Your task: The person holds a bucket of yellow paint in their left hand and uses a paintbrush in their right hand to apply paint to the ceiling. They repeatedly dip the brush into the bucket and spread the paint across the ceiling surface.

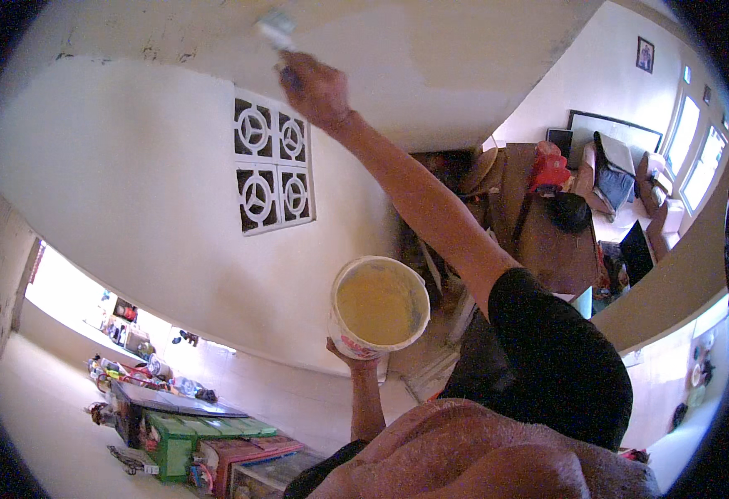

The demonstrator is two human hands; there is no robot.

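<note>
My right hand (316, 90) is raised high at the end of an outstretched arm, its fingers closed round the handle of a paintbrush (276, 30). The pale, blurred bristles are up against the ceiling-like surface (431, 50), where lighter and darker patches show. Lower down, my left hand (354, 356) supports a white bucket (341, 331) from beneath, fingers against its side and base. Cream-yellow paint (377, 306) lies inside, and smears coat the inner wall. The bucket tilts so that its mouth faces me.
A white vent block (273, 162) with round patterns sits in the wall left of my raised arm. Green crates (173, 445) and stacked goods stand at lower left. To the right are a brown cabinet (556, 249), a red item (550, 170) and armchairs (610, 175).
</note>
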